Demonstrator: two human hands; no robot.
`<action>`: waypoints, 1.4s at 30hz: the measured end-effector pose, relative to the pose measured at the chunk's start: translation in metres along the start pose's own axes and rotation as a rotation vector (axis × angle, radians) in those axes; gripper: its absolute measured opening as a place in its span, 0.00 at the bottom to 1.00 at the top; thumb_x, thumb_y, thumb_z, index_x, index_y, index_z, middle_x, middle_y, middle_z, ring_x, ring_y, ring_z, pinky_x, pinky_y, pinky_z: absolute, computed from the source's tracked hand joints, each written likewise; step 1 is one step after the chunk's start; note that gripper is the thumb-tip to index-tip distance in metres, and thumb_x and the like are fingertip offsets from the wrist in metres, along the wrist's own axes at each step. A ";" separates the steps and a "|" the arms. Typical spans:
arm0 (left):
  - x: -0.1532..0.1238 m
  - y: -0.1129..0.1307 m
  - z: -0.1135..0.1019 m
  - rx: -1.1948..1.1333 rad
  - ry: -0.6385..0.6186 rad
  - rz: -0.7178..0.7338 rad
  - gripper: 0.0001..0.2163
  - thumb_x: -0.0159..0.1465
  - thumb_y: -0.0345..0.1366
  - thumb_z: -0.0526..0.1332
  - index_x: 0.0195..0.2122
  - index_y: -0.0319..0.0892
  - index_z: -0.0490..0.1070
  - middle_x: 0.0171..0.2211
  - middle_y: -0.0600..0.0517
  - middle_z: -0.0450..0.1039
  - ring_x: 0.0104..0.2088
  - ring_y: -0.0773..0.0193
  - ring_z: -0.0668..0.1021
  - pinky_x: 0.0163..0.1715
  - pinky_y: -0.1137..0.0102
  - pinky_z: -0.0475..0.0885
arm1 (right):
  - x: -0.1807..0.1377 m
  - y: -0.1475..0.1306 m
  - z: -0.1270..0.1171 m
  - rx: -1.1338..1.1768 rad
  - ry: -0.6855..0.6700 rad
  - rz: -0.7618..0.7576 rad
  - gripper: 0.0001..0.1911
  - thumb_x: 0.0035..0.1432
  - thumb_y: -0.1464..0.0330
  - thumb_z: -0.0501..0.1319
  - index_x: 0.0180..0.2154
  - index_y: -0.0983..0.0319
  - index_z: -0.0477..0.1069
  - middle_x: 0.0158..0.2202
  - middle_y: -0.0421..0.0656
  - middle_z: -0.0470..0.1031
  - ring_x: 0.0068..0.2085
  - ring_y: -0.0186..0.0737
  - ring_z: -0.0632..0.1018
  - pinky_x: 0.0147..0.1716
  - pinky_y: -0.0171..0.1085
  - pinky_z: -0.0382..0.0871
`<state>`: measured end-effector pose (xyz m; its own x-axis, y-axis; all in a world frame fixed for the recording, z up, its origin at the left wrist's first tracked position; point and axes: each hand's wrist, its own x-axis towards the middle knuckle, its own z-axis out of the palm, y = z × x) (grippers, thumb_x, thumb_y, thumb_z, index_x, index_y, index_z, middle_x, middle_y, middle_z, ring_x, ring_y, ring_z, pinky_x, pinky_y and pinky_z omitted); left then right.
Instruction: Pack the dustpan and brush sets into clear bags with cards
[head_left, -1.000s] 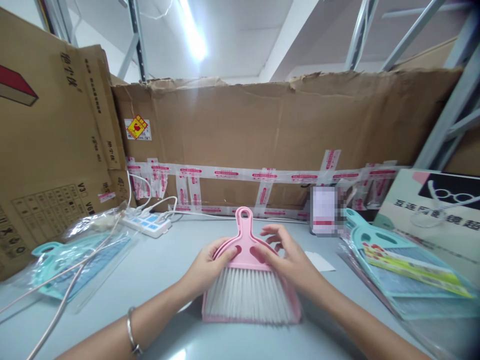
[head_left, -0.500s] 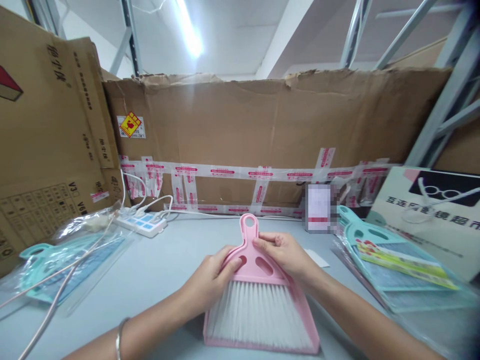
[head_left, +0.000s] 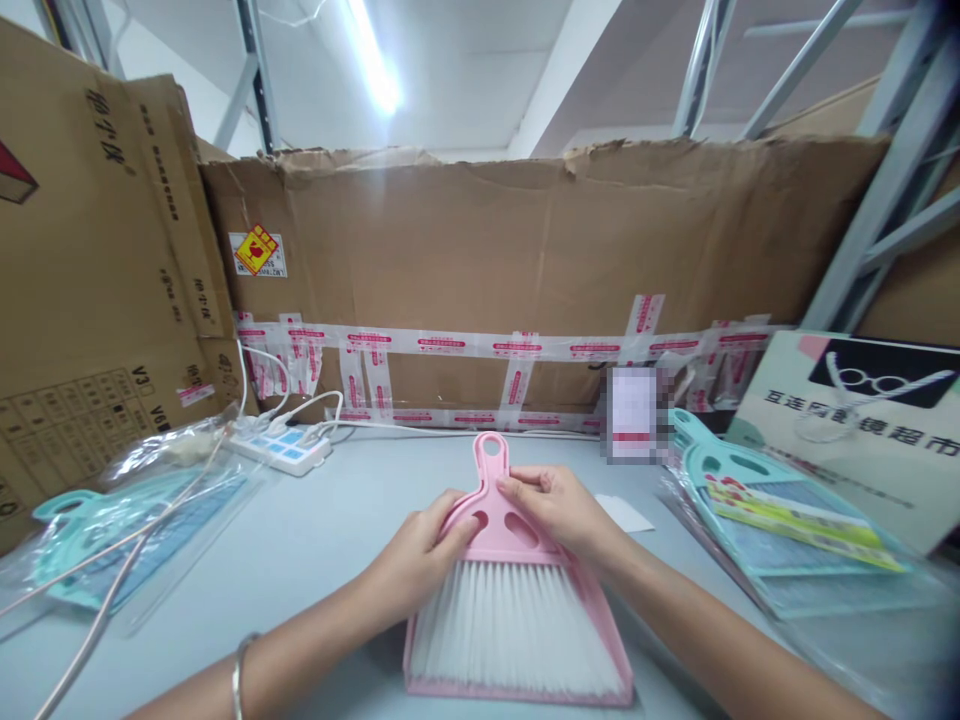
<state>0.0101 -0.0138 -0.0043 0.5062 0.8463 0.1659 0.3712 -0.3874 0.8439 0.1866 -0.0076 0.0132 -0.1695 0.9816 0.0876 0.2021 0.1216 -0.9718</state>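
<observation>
Left hand (head_left: 424,555) partly closed, thumb on front near the brush's left hole, fingers curled round the left edge, mostly hidden. Right hand (head_left: 559,505) pinches handle base, thumb in front, index bent behind, other fingers folded. Both forearms angle in from the lower corners, wrists fairly straight; silver bracelet (head_left: 238,680) on left one. Held between hands: pink brush (head_left: 514,540) nested on pink dustpan (head_left: 613,640), center, handle up and away, white bristles toward the wearer. Can't tell if dustpan's lower edge touches gray table (head_left: 322,560). White paper (head_left: 626,513) just beyond right hand. Wrapped teal items: left (head_left: 142,530), right (head_left: 795,480). Power strip (head_left: 289,450) back left.
</observation>
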 end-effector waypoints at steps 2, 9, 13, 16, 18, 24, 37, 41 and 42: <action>0.001 0.000 0.000 -0.067 0.004 0.003 0.14 0.62 0.45 0.46 0.34 0.41 0.64 0.29 0.55 0.65 0.32 0.66 0.67 0.33 0.73 0.61 | 0.000 0.000 0.000 0.061 -0.027 0.005 0.23 0.43 0.53 0.60 0.31 0.67 0.74 0.23 0.41 0.73 0.25 0.34 0.72 0.24 0.33 0.63; 0.001 0.000 0.002 -0.038 0.005 0.001 0.16 0.63 0.46 0.43 0.36 0.42 0.63 0.26 0.55 0.63 0.29 0.66 0.66 0.31 0.72 0.60 | -0.001 0.002 -0.001 0.138 -0.078 0.039 0.25 0.43 0.52 0.60 0.34 0.66 0.74 0.25 0.42 0.75 0.28 0.37 0.74 0.28 0.34 0.66; -0.003 0.001 0.003 0.058 0.015 -0.015 0.15 0.63 0.46 0.41 0.34 0.43 0.61 0.23 0.56 0.61 0.26 0.67 0.65 0.29 0.72 0.59 | -0.001 0.003 -0.003 0.092 -0.066 0.060 0.24 0.43 0.53 0.60 0.34 0.66 0.75 0.26 0.43 0.75 0.29 0.38 0.74 0.30 0.35 0.66; -0.004 0.003 0.004 0.117 0.020 -0.034 0.14 0.63 0.46 0.41 0.34 0.44 0.60 0.21 0.58 0.60 0.24 0.67 0.64 0.27 0.72 0.58 | 0.000 0.002 -0.004 0.067 -0.058 0.050 0.23 0.43 0.53 0.61 0.33 0.66 0.76 0.25 0.42 0.75 0.29 0.38 0.74 0.30 0.35 0.66; -0.005 0.004 0.004 0.145 0.022 -0.041 0.14 0.63 0.46 0.41 0.34 0.44 0.59 0.21 0.58 0.59 0.24 0.67 0.65 0.27 0.72 0.58 | 0.000 0.001 -0.004 0.057 -0.049 0.049 0.22 0.43 0.54 0.61 0.33 0.66 0.76 0.25 0.42 0.75 0.28 0.38 0.74 0.29 0.35 0.65; -0.003 0.003 0.006 0.154 0.024 -0.046 0.13 0.63 0.44 0.41 0.33 0.44 0.59 0.22 0.58 0.61 0.24 0.67 0.64 0.27 0.73 0.58 | 0.000 0.002 -0.002 0.044 -0.049 0.043 0.20 0.44 0.56 0.61 0.31 0.66 0.76 0.23 0.41 0.74 0.25 0.35 0.72 0.26 0.33 0.63; -0.002 0.002 0.004 -0.046 -0.013 -0.002 0.12 0.63 0.43 0.45 0.35 0.42 0.61 0.27 0.56 0.64 0.28 0.67 0.66 0.29 0.73 0.60 | -0.001 -0.001 -0.010 0.320 -0.200 0.064 0.20 0.42 0.56 0.63 0.31 0.67 0.70 0.22 0.39 0.71 0.25 0.31 0.71 0.27 0.31 0.63; -0.003 0.003 0.006 0.084 0.052 0.016 0.13 0.63 0.43 0.43 0.28 0.43 0.59 0.22 0.58 0.60 0.24 0.68 0.64 0.27 0.73 0.58 | 0.000 -0.003 -0.005 0.185 -0.093 0.035 0.20 0.42 0.54 0.62 0.23 0.67 0.68 0.20 0.36 0.67 0.22 0.28 0.66 0.22 0.30 0.58; -0.003 0.003 0.006 0.113 0.060 0.010 0.13 0.63 0.43 0.43 0.27 0.43 0.58 0.21 0.58 0.59 0.24 0.68 0.64 0.26 0.73 0.57 | 0.000 -0.004 -0.005 0.156 -0.085 0.024 0.20 0.42 0.53 0.61 0.23 0.66 0.67 0.19 0.36 0.66 0.22 0.28 0.65 0.22 0.30 0.57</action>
<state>0.0150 -0.0196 -0.0050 0.4641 0.8613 0.2067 0.4537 -0.4316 0.7797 0.1904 -0.0077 0.0176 -0.2491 0.9671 0.0513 0.0564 0.0674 -0.9961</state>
